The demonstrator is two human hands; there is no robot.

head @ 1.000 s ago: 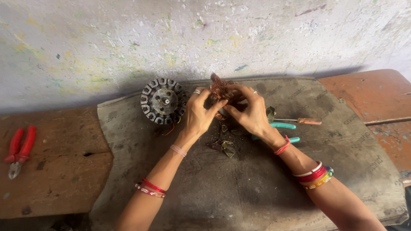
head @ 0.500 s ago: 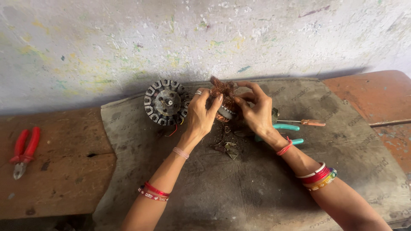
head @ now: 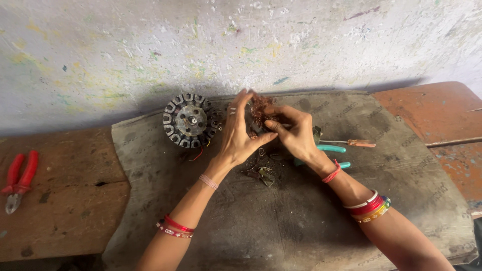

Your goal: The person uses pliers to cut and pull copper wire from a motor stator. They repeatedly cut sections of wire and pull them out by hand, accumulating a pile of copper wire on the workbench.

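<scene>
Both hands meet over a grey cloth mat [head: 311, 221], holding a tangled bundle of copper wire [head: 259, 108] between them. My left hand [head: 240, 133] grips it from the left, thumb pressed toward the right hand. From the right, my right hand [head: 296, 131] pinches the bundle with its fingertips. A round dark motor stator [head: 190, 121] with wound slots lies just left of my left hand. Small scraps and debris [head: 261, 173] sit on the mat below the hands.
Red-handled pliers [head: 18, 179] lie on the wooden bench [head: 60, 216] at far left. Teal-handled pliers [head: 329, 149] and an orange-handled screwdriver [head: 354, 143] rest on the mat right of my right hand. A paint-speckled wall [head: 241, 45] stands behind. Reddish board [head: 442, 113] at right.
The hands have stayed together on the copper wire bundle and shifted their grip a little. The view has drifted slightly; the stator and tools lie as before.
</scene>
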